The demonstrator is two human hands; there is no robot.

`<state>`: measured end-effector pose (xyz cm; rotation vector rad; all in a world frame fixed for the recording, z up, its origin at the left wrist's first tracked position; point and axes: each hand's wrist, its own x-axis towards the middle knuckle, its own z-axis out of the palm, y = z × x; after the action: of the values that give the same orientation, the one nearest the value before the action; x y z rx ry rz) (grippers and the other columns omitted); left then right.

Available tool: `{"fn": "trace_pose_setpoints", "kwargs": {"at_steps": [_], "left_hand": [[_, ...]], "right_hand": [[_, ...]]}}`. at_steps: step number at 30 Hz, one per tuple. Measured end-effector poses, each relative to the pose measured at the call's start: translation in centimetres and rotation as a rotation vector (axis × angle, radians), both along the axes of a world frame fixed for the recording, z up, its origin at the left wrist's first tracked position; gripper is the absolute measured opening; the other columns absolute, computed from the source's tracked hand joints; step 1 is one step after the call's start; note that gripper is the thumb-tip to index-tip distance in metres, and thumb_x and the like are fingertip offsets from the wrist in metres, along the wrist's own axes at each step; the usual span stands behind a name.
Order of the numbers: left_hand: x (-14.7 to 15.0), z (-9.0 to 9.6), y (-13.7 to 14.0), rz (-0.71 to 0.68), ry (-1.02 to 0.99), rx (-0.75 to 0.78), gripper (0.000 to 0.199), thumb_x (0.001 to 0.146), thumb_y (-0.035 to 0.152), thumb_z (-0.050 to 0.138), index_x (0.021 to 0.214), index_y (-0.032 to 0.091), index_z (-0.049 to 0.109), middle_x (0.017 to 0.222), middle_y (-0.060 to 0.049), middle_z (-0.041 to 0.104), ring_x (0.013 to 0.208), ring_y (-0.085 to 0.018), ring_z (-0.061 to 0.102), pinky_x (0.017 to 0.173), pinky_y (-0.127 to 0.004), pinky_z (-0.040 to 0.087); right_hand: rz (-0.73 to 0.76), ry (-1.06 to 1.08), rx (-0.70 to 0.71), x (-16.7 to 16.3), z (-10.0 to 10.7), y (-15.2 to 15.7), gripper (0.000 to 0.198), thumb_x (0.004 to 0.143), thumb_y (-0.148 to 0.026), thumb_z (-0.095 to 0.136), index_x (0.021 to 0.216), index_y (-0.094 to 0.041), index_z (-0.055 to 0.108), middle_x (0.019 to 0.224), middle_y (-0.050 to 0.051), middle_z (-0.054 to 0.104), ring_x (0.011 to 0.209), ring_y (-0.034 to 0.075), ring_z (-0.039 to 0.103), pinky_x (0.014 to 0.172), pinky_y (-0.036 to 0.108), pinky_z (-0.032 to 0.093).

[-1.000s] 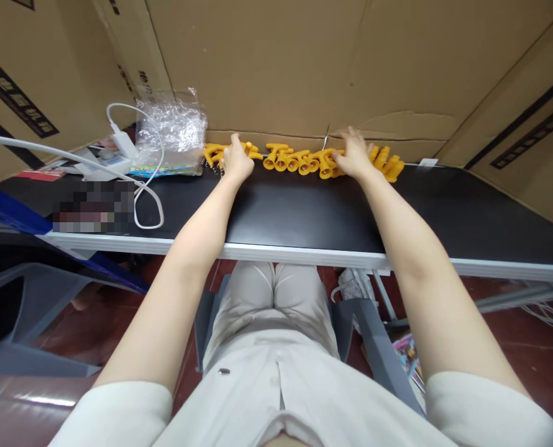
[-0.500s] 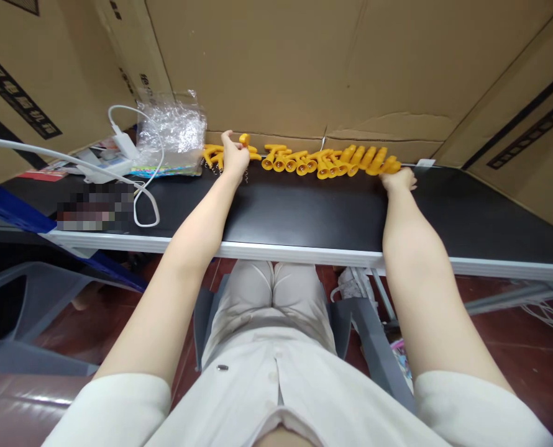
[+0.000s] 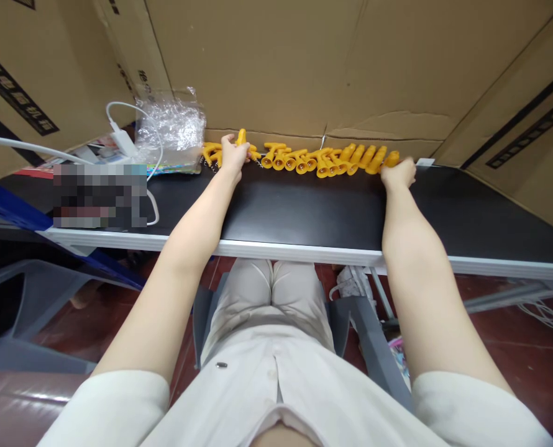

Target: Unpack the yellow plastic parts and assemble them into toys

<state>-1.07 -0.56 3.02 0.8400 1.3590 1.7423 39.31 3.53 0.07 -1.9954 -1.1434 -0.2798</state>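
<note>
My left hand (image 3: 233, 156) is closed around a yellow corkscrew (image 3: 242, 136), its rounded handle end sticking up past the fingers. Beside that hand lie several yellow T-handled corkscrews (image 3: 210, 151) with bare metal spirals. At the row's right end, my right hand (image 3: 400, 174) has its fingers curled against the last yellow corkscrew (image 3: 391, 159); the fingertips are partly hidden. Between the hands runs a row of yellow corkscrews with bell-shaped bases (image 3: 301, 164). Those on the left show their bell openings toward me, while those on the right lean with handle ends up.
A black tabletop (image 3: 299, 211) with a pale metal edge spans the view. Cardboard walls (image 3: 276, 68) close off the back and sides. Clear plastic bags (image 3: 170, 133), a white cable (image 3: 153, 208) and a blurred patch lie at left. A white tag (image 3: 425, 162) sits at back right.
The corkscrew in my left hand has tipped more upright. At the right end, the last corkscrew has shifted slightly and my right fingers have curled in more.
</note>
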Motion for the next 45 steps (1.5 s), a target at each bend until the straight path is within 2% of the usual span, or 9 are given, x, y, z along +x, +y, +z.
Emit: {"fn": "trace_pose_setpoints", "kwargs": {"at_steps": [2, 6, 11, 13, 22, 27, 32, 39, 45], "left_hand": [[0.1, 0.2, -0.3, -0.045, -0.035, 0.002, 0.057, 0.093, 0.007, 0.059, 0.145, 0.026, 0.048, 0.084, 0.003, 0.068, 0.064, -0.008, 0.067, 0.057, -0.015, 0.052], [0.3, 0.6, -0.8, -0.138, -0.1, 0.006, 0.058, 0.09, 0.004, 0.056, 0.144, 0.026, 0.048, 0.072, 0.006, 0.065, 0.056, -0.008, 0.066, 0.056, -0.015, 0.056], [0.3, 0.6, -0.9, -0.201, -0.155, 0.014, 0.062, 0.085, 0.004, 0.059, 0.142, 0.024, 0.051, 0.071, 0.005, 0.069, 0.061, -0.012, 0.07, 0.072, -0.024, 0.064], [0.3, 0.6, -1.1, -0.221, -0.167, 0.015, 0.061, 0.085, 0.003, 0.057, 0.143, 0.022, 0.051, 0.072, 0.004, 0.07, 0.066, -0.014, 0.072, 0.08, -0.027, 0.065], [0.9, 1.1, -2.0, -0.267, -0.13, 0.005, 0.05, 0.089, 0.004, 0.053, 0.136, 0.02, 0.054, 0.083, 0.001, 0.072, 0.067, -0.01, 0.07, 0.077, -0.022, 0.063], [1.2, 1.1, -2.3, -0.313, -0.05, 0.021, 0.064, 0.085, 0.007, 0.061, 0.145, 0.022, 0.048, 0.106, -0.005, 0.077, 0.084, -0.014, 0.078, 0.089, -0.028, 0.065], [2.1, 1.0, -3.1, -0.451, 0.129, -0.022, 0.071, 0.09, 0.007, 0.059, 0.154, 0.028, 0.039, 0.129, -0.011, 0.07, 0.096, -0.018, 0.08, 0.086, -0.031, 0.065], [2.3, -0.5, -3.2, -0.479, 0.467, -0.019, 0.094, 0.08, -0.004, 0.066, 0.162, 0.032, 0.038, 0.12, -0.01, 0.068, 0.109, -0.031, 0.079, 0.099, -0.047, 0.063], [1.2, -0.8, -3.5, -0.4, 0.829, 0.079, 0.063, 0.084, 0.007, 0.067, 0.144, 0.025, 0.06, 0.112, -0.009, 0.074, 0.12, -0.032, 0.074, 0.115, -0.045, 0.052]], "right_hand": [[-0.024, 0.061, -0.019, -2.1, 1.8, -0.8, 0.044, 0.09, -0.004, 0.068, 0.135, -0.005, 0.068, 0.137, 0.031, 0.067, 0.131, 0.034, 0.066, 0.112, 0.047, 0.048], [0.225, -0.129, -0.009, -6.9, 4.6, -2.3, 0.044, 0.093, -0.004, 0.063, 0.136, -0.002, 0.066, 0.141, 0.028, 0.064, 0.132, 0.031, 0.063, 0.109, 0.039, 0.047], [0.746, -0.392, -0.139, -11.6, 4.1, -3.3, 0.048, 0.092, -0.016, 0.06, 0.139, -0.01, 0.067, 0.141, 0.021, 0.065, 0.132, 0.034, 0.062, 0.113, 0.048, 0.049], [0.857, -0.448, -0.187, -13.1, 3.4, -3.7, 0.048, 0.091, -0.019, 0.06, 0.138, -0.013, 0.068, 0.138, 0.018, 0.068, 0.129, 0.035, 0.064, 0.113, 0.051, 0.05], [0.916, -0.467, -0.186, -15.5, 3.3, -5.3, 0.047, 0.093, -0.026, 0.058, 0.138, -0.016, 0.069, 0.138, 0.016, 0.067, 0.131, 0.037, 0.063, 0.114, 0.054, 0.049], [0.946, -0.462, -0.162, -15.7, 3.4, -5.5, 0.044, 0.098, -0.034, 0.056, 0.137, -0.017, 0.071, 0.134, 0.016, 0.067, 0.128, 0.036, 0.062, 0.112, 0.052, 0.05], [0.961, -0.466, -0.154, -16.0, 3.5, -5.8, 0.045, 0.101, -0.032, 0.053, 0.14, -0.016, 0.069, 0.138, 0.017, 0.064, 0.131, 0.035, 0.061, 0.113, 0.05, 0.049], [0.968, -0.463, -0.178, -16.2, 3.6, -6.2, 0.049, 0.102, -0.032, 0.053, 0.147, -0.015, 0.063, 0.145, 0.02, 0.058, 0.135, 0.037, 0.057, 0.116, 0.055, 0.046], [0.998, -0.427, -0.176, -16.3, 3.6, -6.3, 0.052, 0.103, -0.038, 0.055, 0.15, -0.015, 0.059, 0.147, 0.021, 0.057, 0.136, 0.037, 0.057, 0.117, 0.055, 0.044]]}}
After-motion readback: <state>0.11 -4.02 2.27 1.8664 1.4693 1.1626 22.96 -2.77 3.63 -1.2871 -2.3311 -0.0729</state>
